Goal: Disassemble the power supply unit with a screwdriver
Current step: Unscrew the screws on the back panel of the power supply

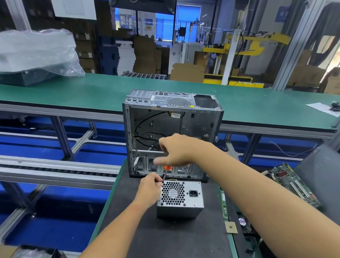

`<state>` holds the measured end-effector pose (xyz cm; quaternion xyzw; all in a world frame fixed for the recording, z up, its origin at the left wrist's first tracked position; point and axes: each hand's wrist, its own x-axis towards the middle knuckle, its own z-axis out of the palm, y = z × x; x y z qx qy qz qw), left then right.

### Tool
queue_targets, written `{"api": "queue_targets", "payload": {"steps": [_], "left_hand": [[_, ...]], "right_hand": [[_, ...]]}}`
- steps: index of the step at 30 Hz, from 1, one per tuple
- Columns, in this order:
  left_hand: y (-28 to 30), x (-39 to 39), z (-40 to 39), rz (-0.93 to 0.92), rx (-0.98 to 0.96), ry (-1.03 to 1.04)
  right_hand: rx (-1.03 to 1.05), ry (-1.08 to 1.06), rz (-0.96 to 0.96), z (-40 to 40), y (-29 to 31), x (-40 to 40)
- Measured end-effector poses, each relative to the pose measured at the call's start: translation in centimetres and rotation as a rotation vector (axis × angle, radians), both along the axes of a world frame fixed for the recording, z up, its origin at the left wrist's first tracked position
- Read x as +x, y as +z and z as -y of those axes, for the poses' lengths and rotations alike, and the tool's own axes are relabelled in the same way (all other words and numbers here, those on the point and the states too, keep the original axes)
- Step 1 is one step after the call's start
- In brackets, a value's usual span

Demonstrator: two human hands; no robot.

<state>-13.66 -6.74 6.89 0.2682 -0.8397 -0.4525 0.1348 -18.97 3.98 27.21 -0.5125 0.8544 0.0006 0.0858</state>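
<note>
Gripping the orange-handled screwdriver (165,172) — both hands, right (176,150) and left (149,185) — above the honeycomb-grilled steel power supply (180,199).

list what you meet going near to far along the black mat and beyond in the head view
power supply unit → screwdriver at its far left corner → open computer case → green bench

I see both my forearms stretched forward. My left hand (149,186) sits low with fingertips pinched together; my right hand (176,150) hangs above it, knuckles up, fingers curled downward.
</note>
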Motion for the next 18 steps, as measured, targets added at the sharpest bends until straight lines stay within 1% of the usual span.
{"api": "queue_targets", "payload": {"steps": [2, 4, 8, 10, 11, 13, 16, 18], "left_hand": [[-0.02, -0.03, 0.00, -0.001, 0.004, 0.001], [-0.02, -0.02, -0.04, -0.002, 0.014, 0.001], [0.05, 0.10, -0.15, -0.006, 0.001, -0.005], [0.07, 0.13, -0.18, -0.009, -0.007, -0.011], [0.04, 0.13, -0.17, -0.011, -0.006, -0.013], [0.01, 0.19, -0.19, -0.015, 0.000, -0.016], [-0.02, 0.18, -0.20, -0.015, 0.012, -0.013], [-0.05, 0.17, -0.22, -0.010, 0.015, -0.012]], "right_hand": [[0.008, -0.050, -0.065, 0.15, -0.18, -0.04], [-0.001, 0.006, -0.072, 0.25, -0.40, -0.01], [0.008, 0.144, 0.016, -0.07, 0.19, 0.04], [0.006, 0.152, 0.100, -0.28, 0.52, 0.17], [0.004, 0.150, 0.112, -0.31, 0.46, 0.28], [-0.007, 0.126, 0.055, -0.28, 0.05, 0.43], [-0.016, 0.010, -0.116, -0.17, -0.37, 0.60], [-0.005, -0.016, -0.143, -0.10, -0.43, 0.44]]}}
